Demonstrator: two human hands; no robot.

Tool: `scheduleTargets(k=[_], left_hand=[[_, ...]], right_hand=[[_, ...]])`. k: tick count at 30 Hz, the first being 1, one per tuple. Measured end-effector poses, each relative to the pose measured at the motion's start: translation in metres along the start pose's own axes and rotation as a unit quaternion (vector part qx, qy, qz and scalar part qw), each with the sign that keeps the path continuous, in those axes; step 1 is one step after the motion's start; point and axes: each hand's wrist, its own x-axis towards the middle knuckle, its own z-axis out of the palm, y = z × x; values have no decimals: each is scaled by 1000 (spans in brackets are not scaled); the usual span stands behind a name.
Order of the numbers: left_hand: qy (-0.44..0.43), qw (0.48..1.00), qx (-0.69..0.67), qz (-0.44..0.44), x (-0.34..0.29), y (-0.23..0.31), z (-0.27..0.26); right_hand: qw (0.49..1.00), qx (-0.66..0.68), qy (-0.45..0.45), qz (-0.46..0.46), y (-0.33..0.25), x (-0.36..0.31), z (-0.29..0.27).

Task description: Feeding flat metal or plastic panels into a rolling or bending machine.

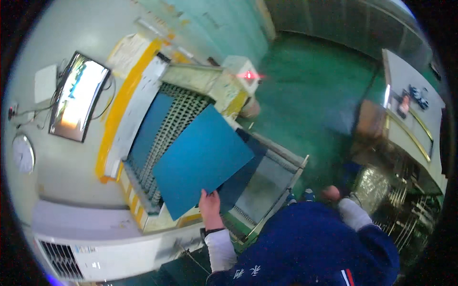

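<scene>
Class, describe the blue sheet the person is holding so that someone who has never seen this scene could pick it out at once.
Start at the big cream machine with the yellow stripe, beside the wall screen. Over its grid of rollers, the left hand grips the lower corner of a flat, square, bright blue sheet. Unlike the blue panel lying on the rollers and the darker sheet beneath, it is tilted and lifted clear.

Monitor point(78, 97): mounted on the pale wall, far up and left of the grip, its screen lit.
Wall clock point(22, 153): hung left of the grip, below the monitor.
Red light point(248, 75): seen glowing on a pale box, well above the grip.
Green floor point(315, 90): spread above and right of the grip.
White vented unit point(76, 252): placed low and left of the grip.
Foil-wrapped bundle point(372, 183): set right of the grip, beside metal racks.
</scene>
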Motion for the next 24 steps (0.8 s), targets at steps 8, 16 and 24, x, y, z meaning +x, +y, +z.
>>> scheduleTargets(k=[8, 16, 24], left_hand=[[-49, 997, -56, -1, 40, 6, -10], [0, 999, -1, 34, 119, 29, -18], [-7, 998, -29, -52, 114, 23, 46]], right_hand=[[981, -75, 108, -143, 29, 29, 14], [985, -87, 98, -116, -15, -23, -11], [991, -40, 117, -53, -16, -36, -7]])
